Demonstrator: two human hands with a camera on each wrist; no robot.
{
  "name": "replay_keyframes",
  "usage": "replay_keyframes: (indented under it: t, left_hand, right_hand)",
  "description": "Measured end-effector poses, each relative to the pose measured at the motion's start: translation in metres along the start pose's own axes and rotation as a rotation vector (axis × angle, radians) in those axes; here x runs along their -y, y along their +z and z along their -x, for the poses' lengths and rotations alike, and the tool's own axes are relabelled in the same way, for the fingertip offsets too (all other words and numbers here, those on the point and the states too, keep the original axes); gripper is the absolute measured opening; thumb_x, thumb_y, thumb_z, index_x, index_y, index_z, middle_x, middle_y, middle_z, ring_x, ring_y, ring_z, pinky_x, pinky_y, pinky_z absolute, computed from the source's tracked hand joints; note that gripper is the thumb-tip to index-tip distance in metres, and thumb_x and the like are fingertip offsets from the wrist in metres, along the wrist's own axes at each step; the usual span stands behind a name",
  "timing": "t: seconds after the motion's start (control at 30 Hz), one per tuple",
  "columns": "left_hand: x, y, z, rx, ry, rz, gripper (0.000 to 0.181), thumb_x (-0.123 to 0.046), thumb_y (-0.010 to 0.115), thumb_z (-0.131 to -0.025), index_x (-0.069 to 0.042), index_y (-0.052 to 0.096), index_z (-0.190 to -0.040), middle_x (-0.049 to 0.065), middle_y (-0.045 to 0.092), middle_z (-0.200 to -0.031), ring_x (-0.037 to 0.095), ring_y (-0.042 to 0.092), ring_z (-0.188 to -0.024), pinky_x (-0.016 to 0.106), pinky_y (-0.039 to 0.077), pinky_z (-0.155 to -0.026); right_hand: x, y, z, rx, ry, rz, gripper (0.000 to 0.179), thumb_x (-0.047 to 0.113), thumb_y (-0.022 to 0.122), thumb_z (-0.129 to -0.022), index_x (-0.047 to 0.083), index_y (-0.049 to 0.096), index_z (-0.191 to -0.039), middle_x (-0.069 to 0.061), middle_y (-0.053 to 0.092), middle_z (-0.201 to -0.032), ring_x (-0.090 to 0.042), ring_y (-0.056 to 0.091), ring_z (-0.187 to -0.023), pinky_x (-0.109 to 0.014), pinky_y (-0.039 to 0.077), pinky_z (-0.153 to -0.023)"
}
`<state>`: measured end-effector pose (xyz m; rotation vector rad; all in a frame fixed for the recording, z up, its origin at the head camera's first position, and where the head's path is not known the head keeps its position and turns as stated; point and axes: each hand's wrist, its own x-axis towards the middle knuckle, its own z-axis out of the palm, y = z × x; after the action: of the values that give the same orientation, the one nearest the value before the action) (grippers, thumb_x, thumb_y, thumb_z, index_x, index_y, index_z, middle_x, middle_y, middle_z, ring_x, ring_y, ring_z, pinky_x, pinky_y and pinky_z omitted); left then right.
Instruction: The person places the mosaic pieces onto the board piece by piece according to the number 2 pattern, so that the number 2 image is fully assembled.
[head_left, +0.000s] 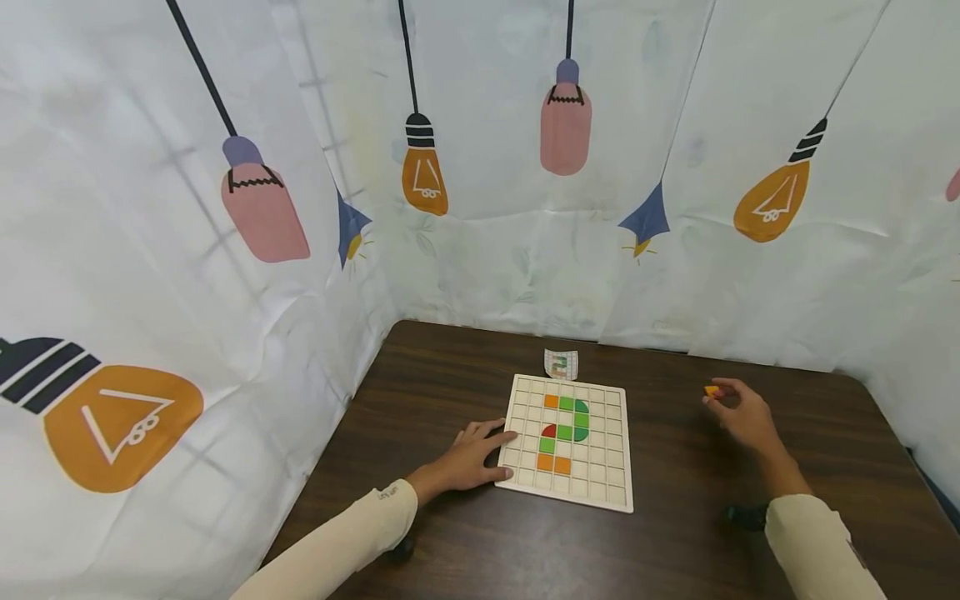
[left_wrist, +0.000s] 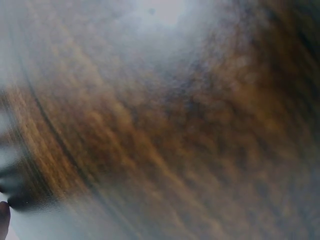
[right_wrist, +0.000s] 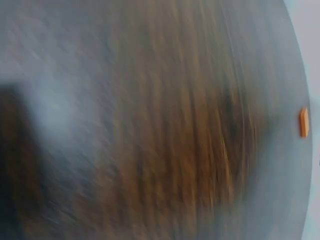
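Observation:
A square pale grid board (head_left: 607,492) lies on the dark table. Several orange, green and red tiles sit in its squares, some with a rounded side, such as the red tile (head_left: 549,431). At the board's left edge rests my left hand (head_left: 472,458), fingers spread, thumb and a fingertip touching the rim. Just a blurred bit of a finger (left_wrist: 4,217) enters the left wrist view. Away to the right of the board, my right hand (head_left: 748,417) pinches a small orange tile (head_left: 712,391) above the table. An orange tile (right_wrist: 304,122) also appears at the right wrist view's edge.
Behind the board stands a small paper card (head_left: 561,365) printted with a coloured grid pattern. The dark wood table (head_left: 667,533) meets a white curtain (head_left: 487,275) with lamp drawings at its back and left side.

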<state>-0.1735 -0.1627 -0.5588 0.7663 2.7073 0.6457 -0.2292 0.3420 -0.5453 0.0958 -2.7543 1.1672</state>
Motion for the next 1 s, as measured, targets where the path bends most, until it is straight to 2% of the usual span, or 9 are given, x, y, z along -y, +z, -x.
replay_keyframes:
  t: [0.13,0.37,0.53,0.57,0.67,0.77,0.8,1.0]
  left_hand:
    - [0.000,0.001,-0.001,-0.002,-0.006,-0.008,0.067,-0.053,0.064,-0.095,-0.029,0.043,-0.154,0.006,0.029,-0.164,0.030,0.034,-0.139,0.056,0.034,-0.107]
    - [-0.003,0.000,0.000,0.002,-0.007,-0.001,0.067,-0.053,0.065,-0.094,-0.029,0.044,-0.154,0.007,0.029,-0.164,0.031,0.034,-0.140,0.059,0.033,-0.107]
    - [-0.003,-0.001,0.000,-0.004,-0.011,-0.007,0.067,-0.053,0.065,-0.094,-0.029,0.044,-0.153,0.007,0.030,-0.163,0.031,0.035,-0.140,0.059,0.033,-0.107]
    - [-0.003,-0.001,0.000,-0.005,-0.011,-0.005,0.067,-0.053,0.065,-0.094,-0.029,0.044,-0.153,0.007,0.030,-0.163,0.031,0.035,-0.140,0.058,0.033,-0.107]
    - [-0.003,-0.001,0.001,-0.008,-0.009,-0.004,0.066,-0.052,0.065,-0.094,-0.029,0.045,-0.153,0.007,0.030,-0.163,0.031,0.035,-0.139,0.058,0.033,-0.107]
    - [-0.002,0.000,0.000,-0.010,-0.008,-0.002,0.067,-0.053,0.065,-0.094,-0.029,0.044,-0.153,0.007,0.030,-0.163,0.031,0.035,-0.139,0.058,0.033,-0.107]
    - [-0.002,0.000,0.000,-0.010,-0.008,-0.004,0.067,-0.053,0.065,-0.094,-0.029,0.044,-0.153,0.007,0.030,-0.163,0.031,0.035,-0.139,0.058,0.033,-0.107]
    - [-0.001,0.001,-0.001,-0.012,-0.012,-0.005,0.066,-0.052,0.066,-0.094,-0.030,0.044,-0.153,0.006,0.030,-0.163,0.030,0.036,-0.138,0.056,0.034,-0.106]
  right_hand:
    - [-0.012,-0.007,-0.005,0.040,0.046,0.034,0.052,0.020,0.065,-0.100,-0.009,0.047,-0.139,-0.036,0.053,-0.124,-0.010,0.063,-0.059,-0.028,0.052,-0.053]
    - [-0.026,-0.009,-0.014,0.160,0.130,0.097,0.057,0.013,0.063,-0.098,-0.011,0.039,-0.144,-0.041,0.046,-0.129,-0.017,0.067,-0.069,-0.029,0.051,-0.058]
    - [-0.028,-0.006,-0.022,0.227,0.111,0.130,0.058,0.012,0.060,-0.098,-0.013,0.037,-0.145,-0.045,0.044,-0.131,-0.018,0.065,-0.070,-0.034,0.051,-0.063]
    - [-0.028,-0.006,-0.023,0.235,0.097,0.140,0.058,0.013,0.060,-0.099,-0.013,0.037,-0.145,-0.046,0.044,-0.131,-0.020,0.066,-0.070,-0.037,0.052,-0.065]
    - [-0.030,-0.005,-0.026,0.257,0.062,0.176,0.058,0.017,0.059,-0.100,-0.015,0.039,-0.144,-0.048,0.045,-0.133,-0.044,0.065,-0.091,-0.055,0.051,-0.081]
    - [-0.029,-0.005,-0.028,0.261,0.058,0.218,0.056,0.020,0.059,-0.101,-0.015,0.043,-0.142,-0.046,0.047,-0.133,-0.061,0.050,-0.115,-0.069,0.040,-0.095]
    - [-0.028,-0.005,-0.028,0.262,0.061,0.228,0.057,0.022,0.059,-0.101,-0.015,0.044,-0.141,-0.046,0.048,-0.132,-0.063,0.043,-0.121,-0.071,0.037,-0.096]
    - [-0.026,-0.005,-0.025,0.233,0.110,0.230,0.059,0.028,0.059,-0.102,-0.015,0.044,-0.141,-0.043,0.052,-0.129,-0.062,0.044,-0.120,-0.070,0.036,-0.097]
